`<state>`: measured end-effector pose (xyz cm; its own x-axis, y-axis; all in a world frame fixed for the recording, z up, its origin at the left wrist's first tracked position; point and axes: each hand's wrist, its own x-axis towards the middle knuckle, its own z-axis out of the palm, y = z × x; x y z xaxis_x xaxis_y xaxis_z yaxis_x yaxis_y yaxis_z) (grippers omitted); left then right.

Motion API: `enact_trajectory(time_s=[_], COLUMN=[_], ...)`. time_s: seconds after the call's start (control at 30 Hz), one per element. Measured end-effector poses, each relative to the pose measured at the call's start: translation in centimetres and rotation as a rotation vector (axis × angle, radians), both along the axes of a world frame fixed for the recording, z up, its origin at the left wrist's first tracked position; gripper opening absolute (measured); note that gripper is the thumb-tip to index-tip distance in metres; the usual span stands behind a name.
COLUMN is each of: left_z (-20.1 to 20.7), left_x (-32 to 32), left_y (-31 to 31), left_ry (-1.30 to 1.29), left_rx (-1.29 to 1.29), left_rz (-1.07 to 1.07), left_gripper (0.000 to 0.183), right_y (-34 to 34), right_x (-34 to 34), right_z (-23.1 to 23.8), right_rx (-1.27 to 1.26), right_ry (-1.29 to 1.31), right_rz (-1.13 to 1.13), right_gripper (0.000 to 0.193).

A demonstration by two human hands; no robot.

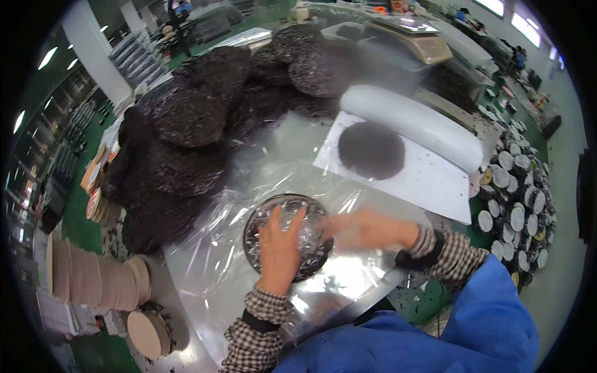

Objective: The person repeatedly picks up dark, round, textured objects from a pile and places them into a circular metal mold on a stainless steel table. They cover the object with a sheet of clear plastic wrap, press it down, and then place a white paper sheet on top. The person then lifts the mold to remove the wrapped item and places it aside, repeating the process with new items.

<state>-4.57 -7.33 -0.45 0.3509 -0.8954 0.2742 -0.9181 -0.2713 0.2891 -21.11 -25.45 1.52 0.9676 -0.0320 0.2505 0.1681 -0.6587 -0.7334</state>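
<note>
My left hand lies on a round, dark-rimmed piece whose shiny top looks covered with clear plastic film. Its fingers are spread and stretched out across the top. Clear film spreads crinkled over the metal worktop around it. At the right side of the round piece is my right hand, smeared by motion, so its fingers cannot be made out. Dark purplish-black rough round cakes are heaped at the left and far side of the worktop.
Beyond my right hand, a white roll lies on a white sheet beside a dark flat disc. Stacked pale round discs stand at the left. Many round wrapped pieces are piled at the right. A clear bin stands at the back.
</note>
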Motion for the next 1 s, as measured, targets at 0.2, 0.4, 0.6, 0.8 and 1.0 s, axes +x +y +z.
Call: enact_trajectory(time_s=[0.2,0.4,0.6,0.8,1.0], left_z=[1.6,0.7,0.3,0.5,0.4], left_x=[-1.2,-1.0,-1.3,-1.2,-1.1], left_y=[-0.2,-0.1,-0.7,-0.6,-1.1], left_ry=[0.103,0.083,0.072,0.069,0.049], left_rx=[-0.021,-0.056,-0.068,-0.059,-0.08], left_rz=[-0.038,0.039,0.008,0.022,0.003], left_gripper=[0.051,0.047,0.043,0.043,0.043], right_y=[-19.9,-26.6,-30.6,-26.7,-29.5], right_x=[-11.5,-18.6,-23.2,-20.6,-14.5], right_z=[-2.6,-6.1,-9.4,-0.3,-2.6], right_rx=[-0.631,-0.905,-0.59,-0.45,-0.55], right_ry=[0.227,0.356,0.415,0.478,0.245], right_rz=[-1.162,-1.336,-1.548,-0.996,-1.06], right_gripper=[0.082,0.095,0.098,0.043,0.047])
